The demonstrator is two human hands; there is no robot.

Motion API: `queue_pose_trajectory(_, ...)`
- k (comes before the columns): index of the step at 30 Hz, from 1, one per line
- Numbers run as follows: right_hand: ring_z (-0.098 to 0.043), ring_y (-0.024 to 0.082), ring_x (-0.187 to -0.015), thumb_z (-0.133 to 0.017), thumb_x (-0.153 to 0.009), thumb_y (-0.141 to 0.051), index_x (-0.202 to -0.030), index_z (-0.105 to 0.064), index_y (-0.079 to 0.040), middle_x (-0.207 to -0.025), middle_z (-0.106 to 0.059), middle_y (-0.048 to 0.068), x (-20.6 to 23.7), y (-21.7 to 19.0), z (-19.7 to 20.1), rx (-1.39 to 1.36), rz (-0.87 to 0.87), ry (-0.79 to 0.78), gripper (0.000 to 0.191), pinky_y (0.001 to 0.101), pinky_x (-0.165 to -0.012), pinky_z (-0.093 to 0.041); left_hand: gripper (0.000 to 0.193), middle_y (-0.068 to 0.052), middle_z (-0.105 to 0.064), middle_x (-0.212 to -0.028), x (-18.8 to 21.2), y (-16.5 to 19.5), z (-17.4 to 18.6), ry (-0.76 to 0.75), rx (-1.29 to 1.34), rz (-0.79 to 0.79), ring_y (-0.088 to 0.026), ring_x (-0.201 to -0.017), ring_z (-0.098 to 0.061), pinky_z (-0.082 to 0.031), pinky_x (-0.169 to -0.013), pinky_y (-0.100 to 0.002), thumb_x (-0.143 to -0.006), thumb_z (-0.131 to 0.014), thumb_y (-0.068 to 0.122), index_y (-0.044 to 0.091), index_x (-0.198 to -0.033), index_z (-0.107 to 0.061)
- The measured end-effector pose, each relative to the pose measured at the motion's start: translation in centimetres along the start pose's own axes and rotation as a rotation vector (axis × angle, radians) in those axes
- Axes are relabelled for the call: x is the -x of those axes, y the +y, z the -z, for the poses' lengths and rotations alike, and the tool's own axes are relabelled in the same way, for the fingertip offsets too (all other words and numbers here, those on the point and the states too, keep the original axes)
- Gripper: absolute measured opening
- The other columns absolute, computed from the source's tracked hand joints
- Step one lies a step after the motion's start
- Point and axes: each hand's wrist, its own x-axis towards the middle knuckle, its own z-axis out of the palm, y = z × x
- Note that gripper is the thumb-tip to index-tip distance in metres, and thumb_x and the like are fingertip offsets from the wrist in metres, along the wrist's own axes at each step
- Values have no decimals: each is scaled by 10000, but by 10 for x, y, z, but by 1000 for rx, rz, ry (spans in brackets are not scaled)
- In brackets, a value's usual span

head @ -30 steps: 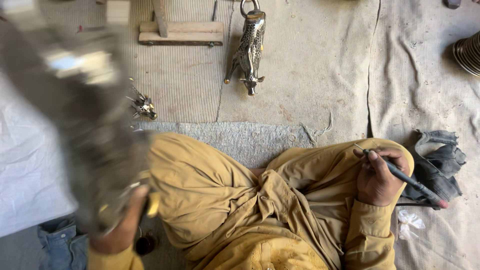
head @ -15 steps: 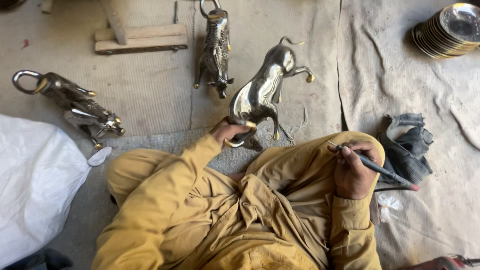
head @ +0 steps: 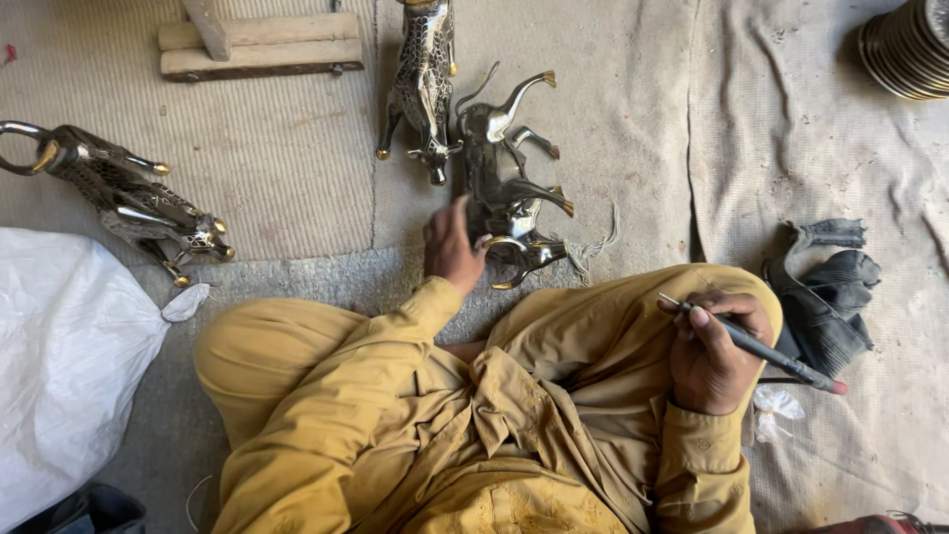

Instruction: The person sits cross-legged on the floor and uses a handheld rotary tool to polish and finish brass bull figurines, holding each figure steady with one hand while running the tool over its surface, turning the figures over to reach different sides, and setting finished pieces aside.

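Observation:
I sit cross-legged in yellow clothes on a mat. A shiny metal bull figure [head: 509, 188] lies on its side on the mat just beyond my knees. My left hand [head: 450, 247] rests beside its horned head, fingers spread and only touching it. My right hand [head: 712, 351] lies on my right knee, closed around a dark pen-like tool [head: 766, 348] whose tip points right. A second, patterned metal bull [head: 425, 79] lies right behind the first one.
A third metal bull [head: 129, 193] lies at the left. A white sack [head: 69, 366] is beside my left knee. A wooden block [head: 262, 44] sits at the back, stacked metal plates [head: 909, 44] at the top right, and dark crumpled rubber [head: 825, 297] by my right knee.
My left hand swung the shiny bull in from the left, held it upright in front of me, then laid it on its side and loosened its hold. The right hand stayed put.

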Motion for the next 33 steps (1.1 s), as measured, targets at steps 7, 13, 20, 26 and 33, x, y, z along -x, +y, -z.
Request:
queue_pose_trajectory(7, -606, 162, -714, -659, -969, 103, -976, -606, 37, -874, -656, 126, 4, 2, 3, 20, 11, -12, 85, 239, -737, -524, 703, -196, -595, -1553, -37, -11, -2, -183, 461, 112, -345, -1387, -658, -520, -1168, -414, -1026, -473, 336, 108, -1679, -345)
queue_pose_trajectory(13, -601, 159, -722, -670, -960, 89, -977, -607, 38, -883, -658, 130, 5, 2, 1, 46, -2, -16, 82, 243, -736, -521, 1175, -325, -394, -1537, -94, 49, -19, -30, 102, 407, -442, -1403, -450, -374, -1169, -493, -835, -749, 630, -90, -1557, -164)
queue_pose_trajectory(20, -584, 145, -705, -683, -942, 77, -960, -609, 38, -849, -639, 120, 14, 0, -1, 118, -10, -5, 85, 241, -702, -498, 1109, -237, -554, -1472, -122, 83, -16, -24, 155, 511, -379, -1350, -562, -461, -1130, -475, -675, -793, 681, -36, -1446, -446)
queue_pose_trajectory(26, -611, 170, -750, -700, -906, 82, -990, -619, 28, -913, -654, 139, 7, 3, -9, 153, 15, -29, 129, 275, -755, -525, 1099, -280, -579, -1351, -143, 78, -10, -119, 290, 471, -409, -1198, -590, -477, -990, -480, -639, -893, 669, -68, -1352, -500)
queue_pose_trajectory(33, -624, 175, -731, -678, -918, 95, -992, -632, 33, -881, -663, 151, 1, 5, -3, 202, 23, -75, 107, 283, -765, -536, 920, -173, -754, -1156, -134, 59, -5, -137, 647, 175, -240, -1014, -745, -591, -915, -309, -589, -955, 493, -48, -1239, -594)
